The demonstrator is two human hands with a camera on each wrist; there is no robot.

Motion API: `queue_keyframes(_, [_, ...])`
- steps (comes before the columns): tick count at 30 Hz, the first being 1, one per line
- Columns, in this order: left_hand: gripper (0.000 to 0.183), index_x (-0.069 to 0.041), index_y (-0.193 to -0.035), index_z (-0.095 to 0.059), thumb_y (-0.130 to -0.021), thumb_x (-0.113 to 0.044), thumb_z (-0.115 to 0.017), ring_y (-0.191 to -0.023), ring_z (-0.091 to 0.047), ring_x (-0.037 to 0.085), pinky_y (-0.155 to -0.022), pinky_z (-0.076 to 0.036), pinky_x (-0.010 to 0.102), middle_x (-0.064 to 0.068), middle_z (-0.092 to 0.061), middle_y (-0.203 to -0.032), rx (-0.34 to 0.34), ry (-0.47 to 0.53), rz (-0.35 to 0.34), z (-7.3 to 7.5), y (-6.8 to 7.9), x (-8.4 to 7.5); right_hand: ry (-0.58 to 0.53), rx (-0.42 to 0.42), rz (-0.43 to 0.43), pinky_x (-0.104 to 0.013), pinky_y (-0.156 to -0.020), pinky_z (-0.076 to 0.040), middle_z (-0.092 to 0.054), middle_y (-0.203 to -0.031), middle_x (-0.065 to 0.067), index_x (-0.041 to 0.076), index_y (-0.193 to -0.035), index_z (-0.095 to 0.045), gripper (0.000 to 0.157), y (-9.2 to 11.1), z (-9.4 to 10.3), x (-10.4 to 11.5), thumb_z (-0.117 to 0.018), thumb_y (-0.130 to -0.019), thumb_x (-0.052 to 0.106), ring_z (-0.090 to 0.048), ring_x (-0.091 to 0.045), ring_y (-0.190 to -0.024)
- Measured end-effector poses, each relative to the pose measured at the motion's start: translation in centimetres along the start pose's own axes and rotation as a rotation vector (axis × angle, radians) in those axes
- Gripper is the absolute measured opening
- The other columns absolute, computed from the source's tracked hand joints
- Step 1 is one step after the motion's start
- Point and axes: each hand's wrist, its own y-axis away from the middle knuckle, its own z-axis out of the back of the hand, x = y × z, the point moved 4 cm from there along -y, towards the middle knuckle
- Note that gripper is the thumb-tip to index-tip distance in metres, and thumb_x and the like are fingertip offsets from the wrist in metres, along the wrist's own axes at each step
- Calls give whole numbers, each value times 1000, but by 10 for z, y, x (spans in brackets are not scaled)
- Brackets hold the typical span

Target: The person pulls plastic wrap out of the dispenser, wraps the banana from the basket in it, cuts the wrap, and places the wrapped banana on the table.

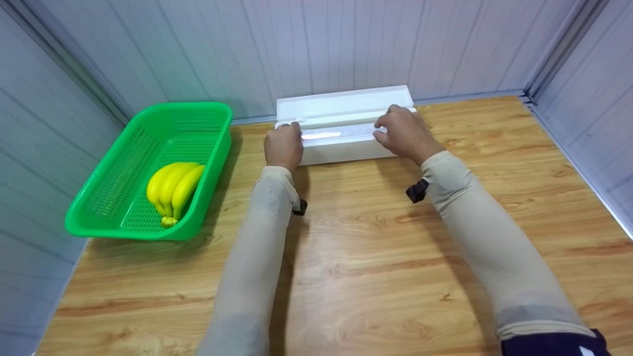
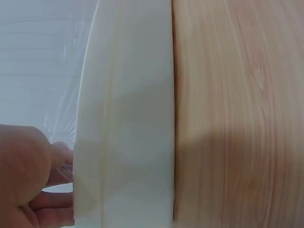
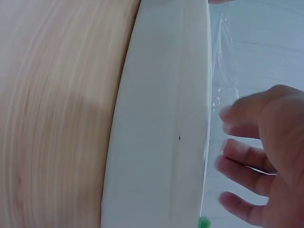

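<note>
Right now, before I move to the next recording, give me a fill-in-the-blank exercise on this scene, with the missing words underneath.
1. The basket holding the bananas is coloured ____.
2. In the head view, the basket stands to the ____ of the white box.
3. The box's lid is not shut but ____.
4. Between the left hand and the right hand, only the ____ one visibly pinches the clear film.

Missing words: green; left; open; left.
</note>
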Motion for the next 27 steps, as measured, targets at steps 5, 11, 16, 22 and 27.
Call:
queue_keyframes(5, [15, -9, -88, -66, -88, -11, -51, -75, -62, 24, -67, -48, 40, 8, -66, -80, 43, 14, 12, -1, 0, -1, -54, 85, -43, -42, -73, -45, -56, -96, -10, 4, -106, -67, 28, 5, -6, -8, -58, -88, 23, -53, -25, -85])
queue_keyframes(11, [18, -8, -94, -63, -90, -15, -47, -78, -62, 26, -70, -49, 41, 10, -64, -83, 64, -8, 43, 0, 1, 1, -92, 48, -67, -40, -72, -45, -53, -94, -10, 4, -106, -67, 25, 6, -6, -13, -56, -88, 19, -51, -24, -85])
queue_keyframes(16, [20, -7, -90, -63, -91, -15, -44, -76, -63, 26, -67, -49, 42, 11, -65, -78, 49, -20, 35, 0, 1, 1, -16, -80, -55, -42, -63, -43, -52, -91, -11, 5, -100, -70, 23, 8, -1, -23, -54, -86, 14, -49, -27, -82])
queue_keyframes(22, [20, -8, -93, -64, -91, -15, -45, -79, -63, 26, -68, -49, 41, 11, -66, -82, 52, 0, 46, -3, -4, -3, 95, -228, -15, -42, -57, -41, -51, -82, -12, 4, -88, -68, 19, 13, -1, -35, -53, -85, 14, -47, -28, -72])
queue_keyframes(27, [19, -8, -92, -64, -91, -17, -47, -77, -63, 26, -68, -49, 40, 10, -65, -80, 33, 7, 39, -7, -5, -2, 137, -240, -1, -42, -55, -39, -49, -76, -11, 2, -83, -60, 20, 12, -3, -37, -47, -87, 16, -45, -28, -65])
